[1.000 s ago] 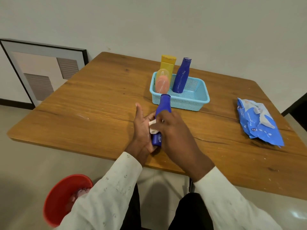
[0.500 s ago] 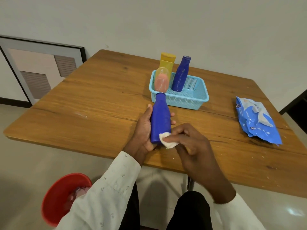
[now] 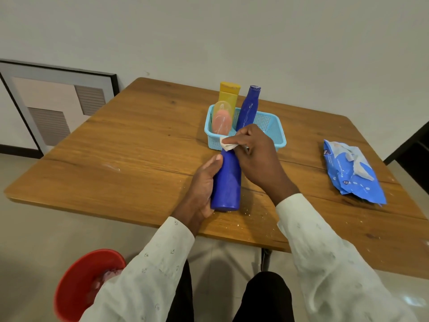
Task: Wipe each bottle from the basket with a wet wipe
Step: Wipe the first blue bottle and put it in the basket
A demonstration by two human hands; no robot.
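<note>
My left hand (image 3: 201,187) grips the lower body of a blue bottle (image 3: 226,184), held tilted over the wooden table (image 3: 139,154) with its top pointing away from me. My right hand (image 3: 255,156) pinches a small white wet wipe (image 3: 226,144) against the bottle's neck. Behind them stands a light blue basket (image 3: 274,126) holding a second blue bottle (image 3: 248,108), a yellow bottle (image 3: 228,94) and a clear bottle with pink contents (image 3: 221,119).
A blue pack of wet wipes (image 3: 352,173) lies on the table to the right. A red bin (image 3: 86,284) sits on the floor at my lower left. A framed picture (image 3: 53,101) leans against the wall at left.
My right hand has moved the wipe from the bottle's base up along its body to the neck. My left hand has kept its grip on the bottle.
</note>
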